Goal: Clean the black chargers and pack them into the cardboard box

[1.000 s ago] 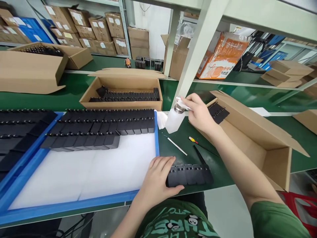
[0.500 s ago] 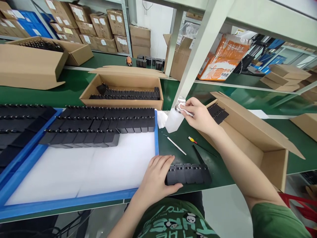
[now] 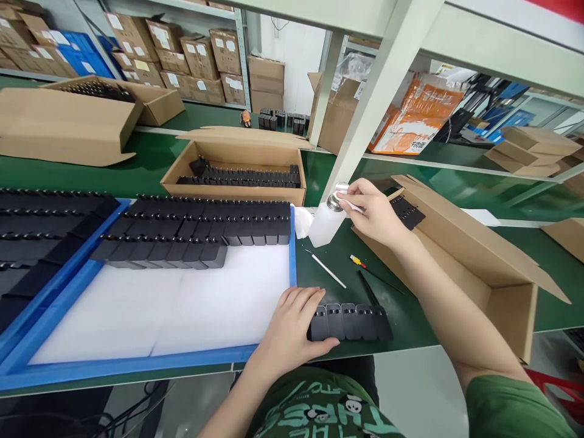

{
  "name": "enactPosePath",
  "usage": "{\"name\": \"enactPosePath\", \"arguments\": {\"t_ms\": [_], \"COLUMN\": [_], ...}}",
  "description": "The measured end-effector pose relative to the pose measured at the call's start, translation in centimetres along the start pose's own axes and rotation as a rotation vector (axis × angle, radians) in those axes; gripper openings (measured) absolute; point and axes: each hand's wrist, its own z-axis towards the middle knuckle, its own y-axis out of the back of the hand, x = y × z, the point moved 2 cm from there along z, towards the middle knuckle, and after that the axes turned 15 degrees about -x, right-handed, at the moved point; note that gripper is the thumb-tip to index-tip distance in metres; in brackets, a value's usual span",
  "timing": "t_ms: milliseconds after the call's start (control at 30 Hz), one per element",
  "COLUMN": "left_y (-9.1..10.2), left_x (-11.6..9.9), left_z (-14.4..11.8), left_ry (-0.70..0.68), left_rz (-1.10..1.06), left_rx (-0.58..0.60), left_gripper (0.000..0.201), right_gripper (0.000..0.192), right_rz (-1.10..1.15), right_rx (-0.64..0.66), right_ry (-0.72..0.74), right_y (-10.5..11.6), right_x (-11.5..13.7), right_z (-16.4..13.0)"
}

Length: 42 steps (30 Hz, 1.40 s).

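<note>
My right hand (image 3: 374,213) presses a white wipe (image 3: 350,204) onto the pump bottle (image 3: 326,220), fingers pinched on it. My left hand (image 3: 292,325), fingers curled, steadies the black adapter strip (image 3: 349,322) on the desk (image 3: 410,316). Judged progress: three rows fill the blue tray (image 3: 137,368); most foam remains bare.

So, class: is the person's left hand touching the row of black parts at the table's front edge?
Touching. The head view shows the left hand resting on the left end of the row of black parts, thumb along its front.
</note>
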Motion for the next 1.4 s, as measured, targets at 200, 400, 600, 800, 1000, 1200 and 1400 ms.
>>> {"name": "enactPosePath", "arguments": {"t_ms": [200, 400, 600, 800, 1000, 1200, 1400], "left_y": [0.0, 0.0, 0.1, -0.1, -0.1, -0.2, -0.3], "left_x": [-0.1, 0.0, -0.1, 0.0, 0.0, 0.1, 0.2], "left_z": [0.1, 0.0, 0.0, -0.1, -0.1, -0.1, -0.3], "left_ry": [0.014, 0.021, 0.023, 0.014, 0.015, 0.011, 0.009], "left_rz": [-0.005, -0.013, -0.007, -0.009, -0.01, 0.004, 0.023], "left_rx": [0.013, 0.027, 0.038, 0.035, 0.037, 0.039, 0.055], "left_gripper": [0.074, 0.074, 0.073, 0.074, 0.072, 0.072, 0.073], "right_gripper": [0.03, 0.031, 0.032, 0.033, 0.04, 0.034, 0.036], "right_rz": [0.011, 0.015, 0.012, 0.031, 0.02, 0.017, 0.014], "right_rx": [0.011, 0.029, 0.062, 0.143, 0.1, -0.014, -0.153], "right_ry": [-0.005, -0.027, -0.051, -0.114, -0.243, -0.281, -0.313], "right_y": [0.2, 0.4, 0.5, 0.7, 1.5, 1.1, -1.6], "right_x": [-0.3, -0.5, -0.7, -0.9, -1.3, -1.5, -0.6], "right_z": [0.1, 0.0, 0.2, 0.4, 0.8, 0.9, -1.6]}}
